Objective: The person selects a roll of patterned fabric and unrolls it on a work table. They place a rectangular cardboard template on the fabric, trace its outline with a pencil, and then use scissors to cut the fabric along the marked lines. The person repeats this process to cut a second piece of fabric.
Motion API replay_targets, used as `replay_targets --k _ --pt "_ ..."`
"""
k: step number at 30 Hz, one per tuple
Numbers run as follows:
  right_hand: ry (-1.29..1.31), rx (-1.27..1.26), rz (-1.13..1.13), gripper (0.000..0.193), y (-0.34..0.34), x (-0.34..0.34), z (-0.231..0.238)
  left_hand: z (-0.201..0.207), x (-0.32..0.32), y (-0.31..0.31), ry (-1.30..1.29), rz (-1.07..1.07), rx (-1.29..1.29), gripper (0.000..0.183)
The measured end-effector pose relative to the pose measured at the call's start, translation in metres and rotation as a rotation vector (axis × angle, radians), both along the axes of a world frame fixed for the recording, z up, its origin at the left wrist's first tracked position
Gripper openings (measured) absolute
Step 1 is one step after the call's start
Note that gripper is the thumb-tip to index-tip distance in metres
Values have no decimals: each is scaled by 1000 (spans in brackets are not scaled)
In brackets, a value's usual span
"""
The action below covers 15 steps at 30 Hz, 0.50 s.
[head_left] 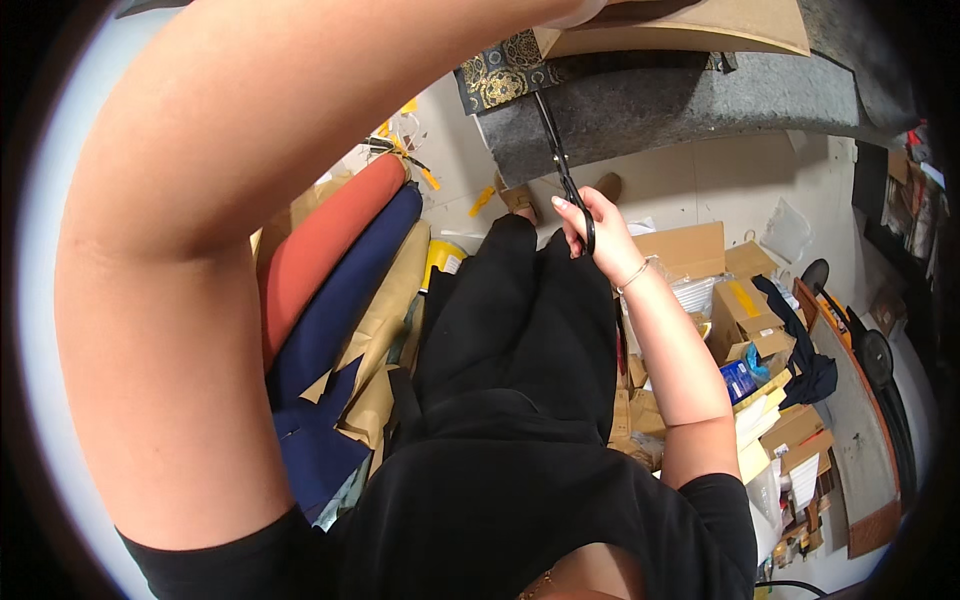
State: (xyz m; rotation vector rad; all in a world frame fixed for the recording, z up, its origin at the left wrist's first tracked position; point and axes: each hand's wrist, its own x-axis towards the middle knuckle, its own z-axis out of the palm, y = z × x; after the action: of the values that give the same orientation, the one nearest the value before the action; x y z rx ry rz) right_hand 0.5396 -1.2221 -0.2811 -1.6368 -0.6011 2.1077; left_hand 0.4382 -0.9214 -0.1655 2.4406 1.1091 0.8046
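My right hand (597, 225) is closed around the handles of long black scissors (563, 165). Their blades point away from me, and the far end meets the lower edge of a dark fabric (500, 75) with gold ornaments. Whether the blades are apart is hard to see. The fabric lies at the edge of a worktable with a grey felt-like cover (640, 115). A tan sheet or board (690, 30) overlaps the fabric from the right. My left forearm (380, 60) crosses the upper left toward that sheet; the hand beyond the wrist is cut off by the top edge.
At left stand rolls of material: rust-red (335, 240), navy (350, 285) and tan (395, 290). Cardboard boxes (745, 315), papers and a dark cloth (805, 350) crowd the right side. Yellow scraps (482, 200) lie on the pale floor by my shoes.
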Motion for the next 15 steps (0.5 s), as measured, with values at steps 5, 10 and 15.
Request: replay_targets --k 5,10,15 --pt "-18 -22 -2 37 1 -10 -3 12 -2 0 38 -35 -69 66" --pt "-52 8 -7 35 10 -15 0 1 -2 3 8 -24 -9 67" --pt "-40 18 -19 34 14 -16 -4 -8 2 6 -4 -17 12 70"
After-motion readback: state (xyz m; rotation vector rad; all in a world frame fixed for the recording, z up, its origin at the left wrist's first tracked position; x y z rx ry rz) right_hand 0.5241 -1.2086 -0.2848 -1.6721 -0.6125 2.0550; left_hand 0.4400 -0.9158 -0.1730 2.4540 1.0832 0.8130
